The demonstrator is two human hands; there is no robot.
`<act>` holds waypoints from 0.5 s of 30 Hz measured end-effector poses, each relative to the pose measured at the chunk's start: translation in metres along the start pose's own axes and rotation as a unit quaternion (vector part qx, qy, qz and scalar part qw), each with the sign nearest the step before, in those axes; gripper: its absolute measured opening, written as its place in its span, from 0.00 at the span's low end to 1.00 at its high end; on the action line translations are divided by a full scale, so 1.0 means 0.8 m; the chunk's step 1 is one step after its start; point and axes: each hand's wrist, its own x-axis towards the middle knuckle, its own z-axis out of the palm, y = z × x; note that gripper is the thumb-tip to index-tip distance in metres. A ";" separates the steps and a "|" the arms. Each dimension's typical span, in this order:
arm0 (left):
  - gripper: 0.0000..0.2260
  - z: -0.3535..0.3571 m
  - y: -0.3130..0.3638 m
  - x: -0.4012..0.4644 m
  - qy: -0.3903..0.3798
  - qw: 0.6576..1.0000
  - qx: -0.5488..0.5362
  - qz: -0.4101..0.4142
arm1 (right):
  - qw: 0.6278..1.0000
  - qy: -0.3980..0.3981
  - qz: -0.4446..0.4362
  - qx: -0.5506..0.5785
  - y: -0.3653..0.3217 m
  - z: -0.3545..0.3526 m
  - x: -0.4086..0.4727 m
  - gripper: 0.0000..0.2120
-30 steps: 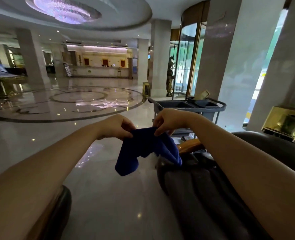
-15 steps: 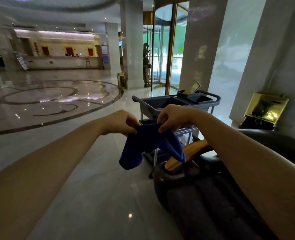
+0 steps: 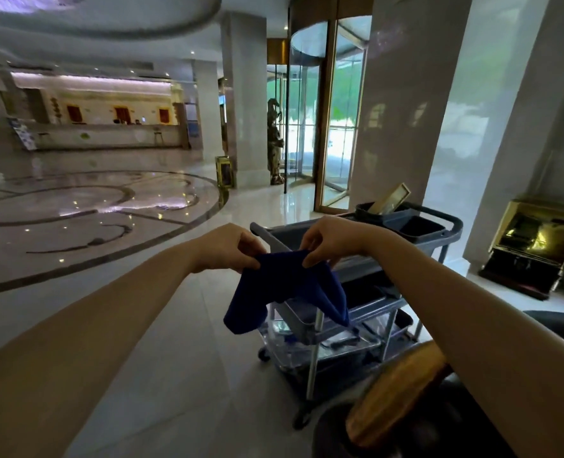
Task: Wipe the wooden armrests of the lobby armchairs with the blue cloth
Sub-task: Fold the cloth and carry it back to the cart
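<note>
The blue cloth [image 3: 285,285] hung mid-frame between your hands, over the grey service cart [image 3: 366,292]. Your left hand [image 3: 229,247] and right hand [image 3: 328,238] each had fingers pressed together, pinching its top edge. It looked soft, light and limp, best gathered into a pad in one palm. Its top edge ran left to right, with both ends drooping. The wooden armrest [image 3: 394,395] lay at lower right, not yet touched.

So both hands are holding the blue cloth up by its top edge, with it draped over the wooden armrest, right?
Not quite. In the head view the left hand and right hand hold the blue cloth up in the air; the wooden armrest sits lower right, untouched.
</note>
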 end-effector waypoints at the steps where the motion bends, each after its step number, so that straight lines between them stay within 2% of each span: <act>1: 0.09 -0.012 -0.015 0.029 -0.006 1.000 0.001 0.002 | 1.000 -0.001 0.005 0.003 0.010 -0.007 0.031 0.05; 7: 0.09 -0.082 -0.103 0.224 -0.028 0.998 0.036 0.038 | 0.999 0.046 0.024 -0.009 0.073 -0.055 0.199 0.07; 15: 0.09 -0.157 -0.168 0.493 -0.082 0.983 0.123 0.111 | 0.985 0.110 0.125 0.036 0.171 -0.122 0.385 0.07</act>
